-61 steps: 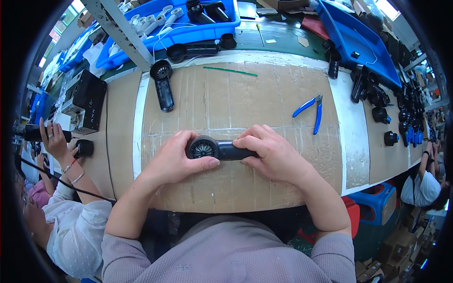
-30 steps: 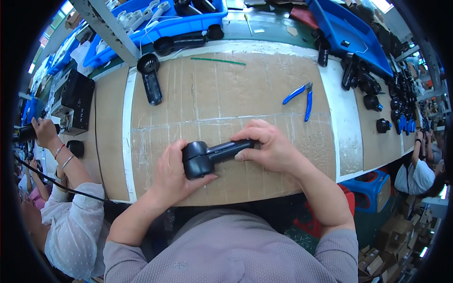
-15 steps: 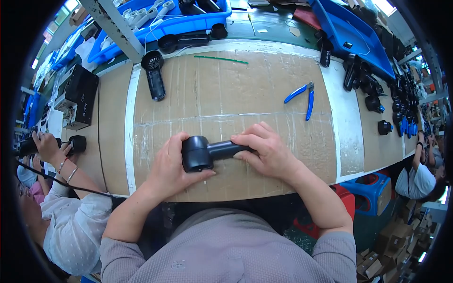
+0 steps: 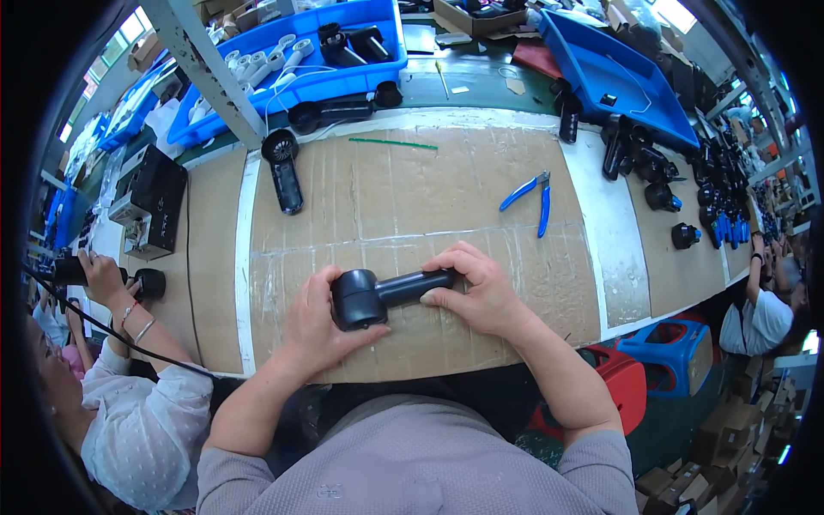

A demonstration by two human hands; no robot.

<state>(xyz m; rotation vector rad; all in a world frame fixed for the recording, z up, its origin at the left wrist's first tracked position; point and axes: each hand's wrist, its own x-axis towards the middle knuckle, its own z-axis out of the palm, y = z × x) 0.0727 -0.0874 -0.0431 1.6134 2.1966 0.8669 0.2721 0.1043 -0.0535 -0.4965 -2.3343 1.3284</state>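
A black hair dryer (image 4: 360, 300), with a short round head and a straight handle, is held between both hands low over the cardboard. My left hand (image 4: 322, 324) wraps the outer side of the head, its thumb along the lower edge. Around the end of the handle my right hand (image 4: 477, 290) is closed, thumb below and fingers on top. Farther off at the left lies a similar black piece (image 4: 283, 172) with a finned fan opening. Blue-handled side cutters (image 4: 542, 206) lie spread on the right of the cardboard (image 4: 403, 193).
Beyond the cardboard, a blue bin (image 4: 287, 94) holds white and black parts, and another blue tray (image 4: 618, 81) stands right. A thin green strip (image 4: 393, 143) lies at the back. Black parts (image 4: 657, 167) line the right side. A co-worker's hand (image 4: 105, 279) works at left, near a black box (image 4: 154, 202).
My view has shifted, so the bench sits a little lower in the picture. Both hands keep their hold on the hair dryer, its handle now slanting up more to the right.
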